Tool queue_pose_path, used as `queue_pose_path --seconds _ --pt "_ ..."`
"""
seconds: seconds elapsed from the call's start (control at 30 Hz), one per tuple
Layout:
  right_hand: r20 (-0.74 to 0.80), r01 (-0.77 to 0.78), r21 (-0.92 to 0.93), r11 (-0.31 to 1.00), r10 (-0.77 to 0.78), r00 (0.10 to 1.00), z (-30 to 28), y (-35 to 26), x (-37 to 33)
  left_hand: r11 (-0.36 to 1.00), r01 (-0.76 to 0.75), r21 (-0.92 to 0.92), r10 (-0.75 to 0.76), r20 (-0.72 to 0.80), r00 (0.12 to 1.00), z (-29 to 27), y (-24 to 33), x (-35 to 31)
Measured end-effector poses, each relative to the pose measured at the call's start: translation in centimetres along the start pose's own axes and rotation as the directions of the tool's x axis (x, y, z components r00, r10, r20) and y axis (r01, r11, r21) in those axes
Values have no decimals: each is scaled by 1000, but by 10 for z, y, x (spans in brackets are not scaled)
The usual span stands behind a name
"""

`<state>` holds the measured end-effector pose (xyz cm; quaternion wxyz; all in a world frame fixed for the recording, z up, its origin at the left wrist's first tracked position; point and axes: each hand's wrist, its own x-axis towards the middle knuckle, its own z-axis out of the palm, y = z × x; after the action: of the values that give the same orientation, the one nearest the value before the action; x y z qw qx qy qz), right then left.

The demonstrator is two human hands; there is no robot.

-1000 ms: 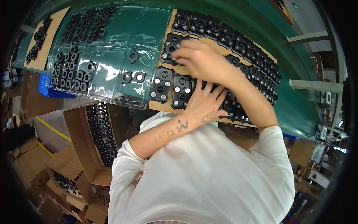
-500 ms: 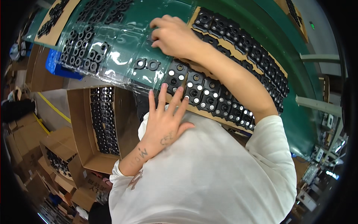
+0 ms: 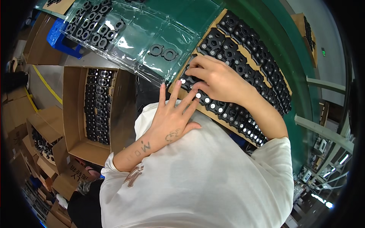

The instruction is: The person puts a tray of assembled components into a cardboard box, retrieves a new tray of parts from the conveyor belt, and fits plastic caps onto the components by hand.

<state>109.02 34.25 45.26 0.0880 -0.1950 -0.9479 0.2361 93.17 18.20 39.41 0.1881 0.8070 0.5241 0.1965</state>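
Observation:
My right hand (image 3: 215,78) is over the near left end of rows of black plastic parts (image 3: 213,40), its thumb and fingers curled down together. Whatever is between the fingertips is hidden by the hand. Bright silver round pieces (image 3: 198,95) are set in many of these parts, which stand on a cardboard sheet (image 3: 175,88). My left hand (image 3: 172,116) lies flat with fingers spread, fingertips at the near edge of that sheet. Left of the sheet, two flat black rings with small side ears (image 3: 169,54) rest on clear plastic (image 3: 131,45).
More black rings (image 3: 93,22) lie on the plastic at the far left of the green table (image 3: 251,9). Below the table's left edge stand a cardboard box (image 3: 72,110) with rows of black parts and a blue stool (image 3: 57,40). Metal bars (image 3: 323,133) are at the right.
My right hand has moved from above the green surface, rightward and nearer, onto the end of the black rows. My left hand stays spread by the sheet's edge. The whole view has shifted slightly.

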Motion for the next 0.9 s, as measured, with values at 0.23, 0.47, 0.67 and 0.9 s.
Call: queue_pose_path --seconds 0.23,0.47,0.67,0.9 --pt "23 -70 -242 968 78 997 17 -1 4 1000 10 -26 -10 -8 1000 6 -3 0" --pt "-22 -138 -322 937 138 990 14 7 -10 999 1 -37 -2 -25 1000 9 -7 -4" --pt "174 -104 -105 989 122 977 8 -17 -6 1000 28 -7 -27 44 999 7 -9 -5" --pt "24 -140 -185 973 147 989 11 -5 6 1000 6 -11 -6 -61 998 12 -12 -4"
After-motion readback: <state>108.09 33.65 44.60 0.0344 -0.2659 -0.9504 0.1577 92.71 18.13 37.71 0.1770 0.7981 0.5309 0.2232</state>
